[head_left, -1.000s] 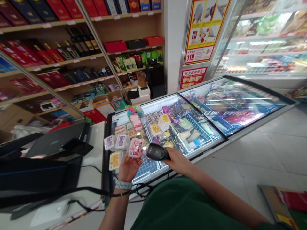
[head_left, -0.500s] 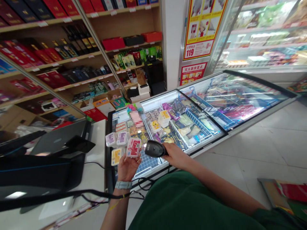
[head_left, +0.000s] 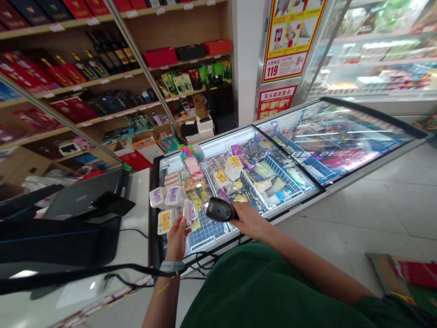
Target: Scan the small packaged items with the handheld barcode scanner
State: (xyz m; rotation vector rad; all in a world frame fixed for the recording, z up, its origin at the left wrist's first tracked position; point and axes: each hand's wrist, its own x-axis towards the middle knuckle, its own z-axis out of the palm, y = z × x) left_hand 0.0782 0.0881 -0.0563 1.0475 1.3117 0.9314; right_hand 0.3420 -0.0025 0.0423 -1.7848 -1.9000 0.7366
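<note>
Nearest, a green shirt is seen, with black cables running between it and the freezer. A pale watch is worn just below the left hand. The tub is clamped between the left thumb and fingers, tipped on edge over the freezer's glass. The scanner is gripped by the right hand, its head turned toward the tub, a gap between them. Just left of the tub, a yellow tub is set on the freezer; beyond it stand two purple tubs. The laptop is placed well left of both grips. Farther off, past the scanner, more yellow-labelled tubs are stacked. Shelves are seen farthest, behind the freezer.
</note>
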